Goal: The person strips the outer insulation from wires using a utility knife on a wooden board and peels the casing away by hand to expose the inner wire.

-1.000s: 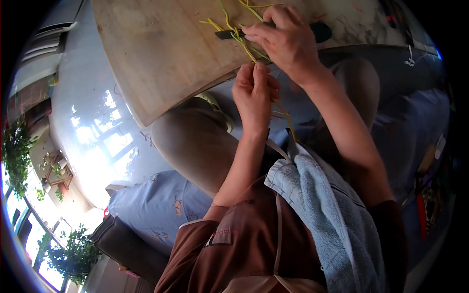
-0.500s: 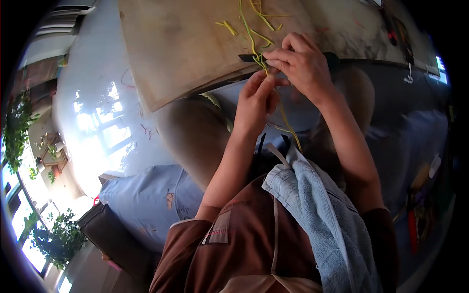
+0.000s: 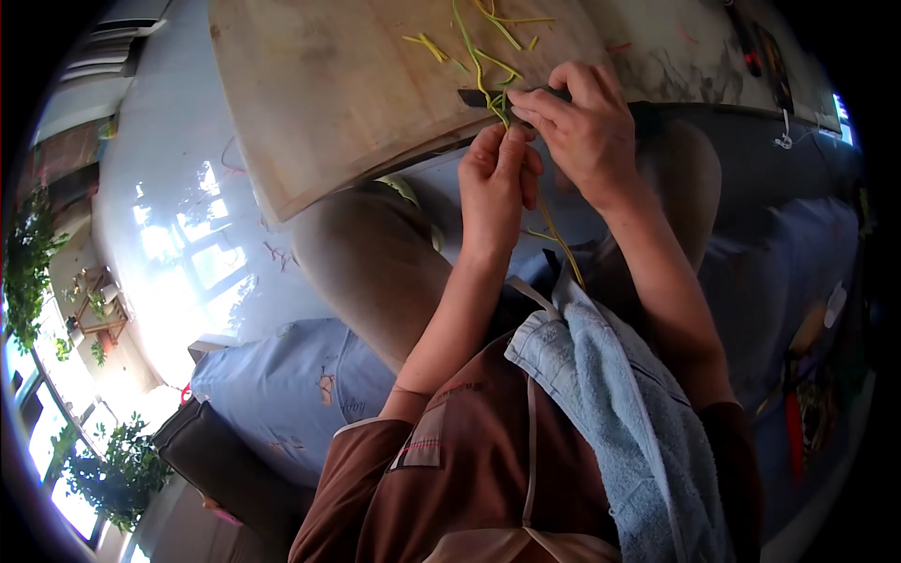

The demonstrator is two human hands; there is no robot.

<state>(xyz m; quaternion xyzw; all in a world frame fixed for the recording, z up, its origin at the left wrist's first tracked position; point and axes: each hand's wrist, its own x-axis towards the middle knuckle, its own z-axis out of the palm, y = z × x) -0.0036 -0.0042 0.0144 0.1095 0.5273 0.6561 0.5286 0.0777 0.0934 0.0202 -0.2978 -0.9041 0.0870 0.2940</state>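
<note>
A yellow-green cord (image 3: 480,75) runs down the wooden board to a small knotted cluster at its front edge. My left hand (image 3: 497,178) is closed, thumb and forefinger pinching the cord just below that cluster. Yellow lengths (image 3: 560,246) hang beneath this hand toward my lap. Beside the cluster, my right hand (image 3: 587,131) has thumb and forefinger brought together at a short green strand; the fingertips partly cover it. A dark flat strip (image 3: 476,98) lies behind the cords, partly hidden by my right hand.
Short yellow cord pieces (image 3: 432,47) are scattered on the wooden board (image 3: 319,103). Dark-handled tools (image 3: 774,70) lie at the far right. A light blue towel (image 3: 610,403) hangs over my lap. A blue cloth-covered seat (image 3: 282,389) is at the left.
My left hand has turned more upright, still pinching the cord. My right hand has opened its grip slightly and stays close to the knotted cluster. The view has shifted a little.
</note>
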